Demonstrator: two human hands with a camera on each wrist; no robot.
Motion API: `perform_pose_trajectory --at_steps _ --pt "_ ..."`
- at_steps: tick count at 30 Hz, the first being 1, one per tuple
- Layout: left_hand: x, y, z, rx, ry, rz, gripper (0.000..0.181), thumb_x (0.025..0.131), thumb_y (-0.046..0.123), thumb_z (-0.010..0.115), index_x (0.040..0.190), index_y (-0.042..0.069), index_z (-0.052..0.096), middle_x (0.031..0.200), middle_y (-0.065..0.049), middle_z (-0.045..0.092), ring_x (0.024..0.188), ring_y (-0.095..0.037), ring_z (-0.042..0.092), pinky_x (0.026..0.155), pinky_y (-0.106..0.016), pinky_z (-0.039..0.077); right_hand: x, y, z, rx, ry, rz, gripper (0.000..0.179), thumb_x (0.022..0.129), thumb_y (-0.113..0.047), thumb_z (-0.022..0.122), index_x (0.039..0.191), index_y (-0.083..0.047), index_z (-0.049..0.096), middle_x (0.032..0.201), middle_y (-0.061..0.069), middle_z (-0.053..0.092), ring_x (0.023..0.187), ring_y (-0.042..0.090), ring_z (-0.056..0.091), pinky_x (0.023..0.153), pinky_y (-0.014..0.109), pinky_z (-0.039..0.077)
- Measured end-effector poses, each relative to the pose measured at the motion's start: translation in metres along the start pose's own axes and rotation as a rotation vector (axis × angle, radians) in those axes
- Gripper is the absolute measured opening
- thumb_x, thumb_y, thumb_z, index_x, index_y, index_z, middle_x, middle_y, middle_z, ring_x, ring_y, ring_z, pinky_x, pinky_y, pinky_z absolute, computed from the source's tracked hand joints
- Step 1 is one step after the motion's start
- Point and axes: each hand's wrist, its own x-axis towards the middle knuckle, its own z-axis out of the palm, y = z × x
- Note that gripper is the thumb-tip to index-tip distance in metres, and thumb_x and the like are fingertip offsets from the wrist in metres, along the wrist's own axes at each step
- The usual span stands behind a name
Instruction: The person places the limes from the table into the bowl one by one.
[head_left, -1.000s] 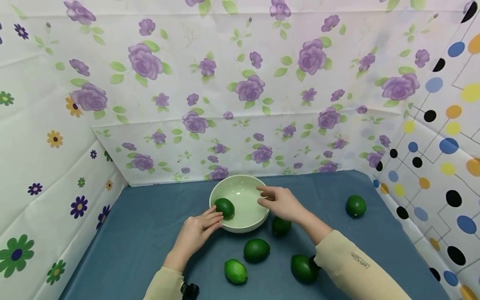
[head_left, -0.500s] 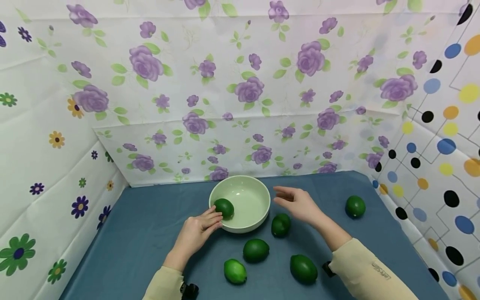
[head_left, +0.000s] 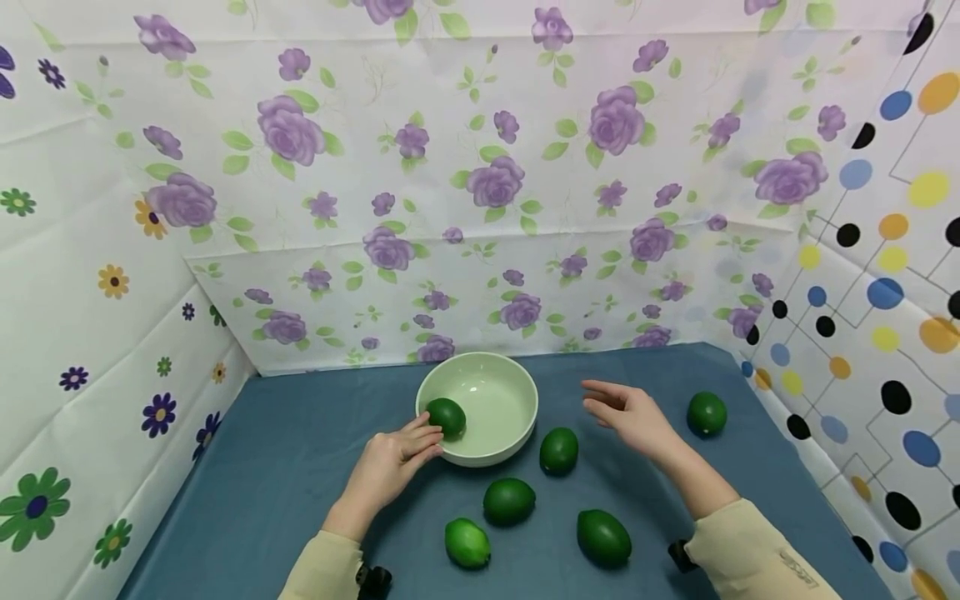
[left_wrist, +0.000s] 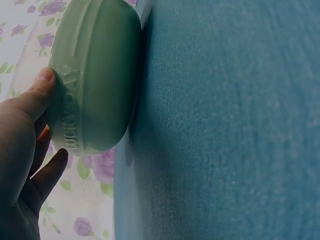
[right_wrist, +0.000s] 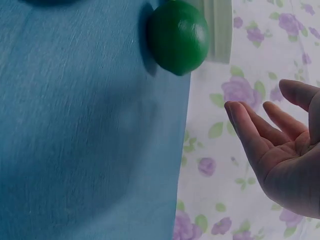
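Resting the left hand (head_left: 392, 467), fingers nearly straight, against the pale green bowl (head_left: 501, 423), likely to steady it around one lime (head_left: 447, 417); hovering empty with the right hand (head_left: 637, 422), fingers loose; outward, five other limes (head_left: 509, 502) spread on the blue surface (head_left: 262, 483), apparently for easy picking.

Bowl (left_wrist: 95, 75) cropped by left wrist view's top edge; sleeve print (head_left: 798, 569) unreadable.

Right wrist feed: my right hand (right_wrist: 287, 157) well apart from a green lime (right_wrist: 178, 37).
I see loosely bent fingers before a white cloth with purple flowers (right_wrist: 207, 167); the lime lies on blue fabric (right_wrist: 90, 140), partly covering a pale bowl (right_wrist: 220, 30).
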Motion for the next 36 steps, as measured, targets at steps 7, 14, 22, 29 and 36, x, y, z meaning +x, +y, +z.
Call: perform_pose_trajectory --at_steps 7,14,22,29,36 --pt "0.000 0.001 0.001 0.001 0.010 -0.005 0.032 0.097 0.025 0.081 0.126 0.012 0.082 0.128 0.002 0.076 0.139 -0.018 0.059 0.106 -0.043 0.057 -0.005 0.007 -0.013 0.019 0.009 0.004 0.057 0.111 -0.035 0.064 0.161 -0.011 0.051 0.155 0.022 0.055 0.137 0.039 0.059 0.109 0.053 0.056" --pt "-0.002 -0.001 -0.001 0.004 -0.007 0.000 0.033 0.099 0.027 0.079 0.129 0.013 0.081 0.130 0.003 0.076 0.140 -0.017 0.058 0.107 -0.042 0.057 -0.010 0.018 -0.030 -0.003 0.038 0.027 0.059 0.111 -0.039 0.063 0.163 -0.015 0.048 0.157 0.023 0.053 0.138 0.040 0.059 0.108 0.051 0.057" --pt "0.000 0.002 -0.001 -0.003 0.006 0.011 0.033 0.099 0.028 0.079 0.128 0.013 0.081 0.129 0.003 0.076 0.140 -0.018 0.058 0.107 -0.044 0.057 -0.020 0.029 -0.054 -0.035 0.079 0.052 0.072 0.113 -0.038 0.059 0.172 -0.012 0.026 0.160 0.028 0.047 0.140 0.044 0.055 0.107 0.051 0.057" --pt "-0.001 0.001 -0.001 0.006 0.000 -0.004 0.033 0.099 0.029 0.079 0.128 0.013 0.081 0.129 0.004 0.076 0.141 -0.015 0.057 0.109 -0.043 0.055 -0.028 0.042 -0.070 -0.089 0.111 0.076 0.073 0.113 -0.044 0.058 0.172 -0.014 0.029 0.161 0.028 0.046 0.139 0.045 0.055 0.104 0.048 0.059" --pt "-0.001 0.001 -0.001 0.020 0.011 0.013 0.033 0.098 0.029 0.080 0.126 0.013 0.082 0.128 0.003 0.076 0.139 -0.017 0.059 0.108 -0.045 0.056 -0.038 0.051 -0.082 -0.154 0.133 0.073 0.071 0.113 -0.049 0.054 0.169 -0.010 0.035 0.160 0.027 0.048 0.138 0.046 0.056 0.105 0.052 0.058"
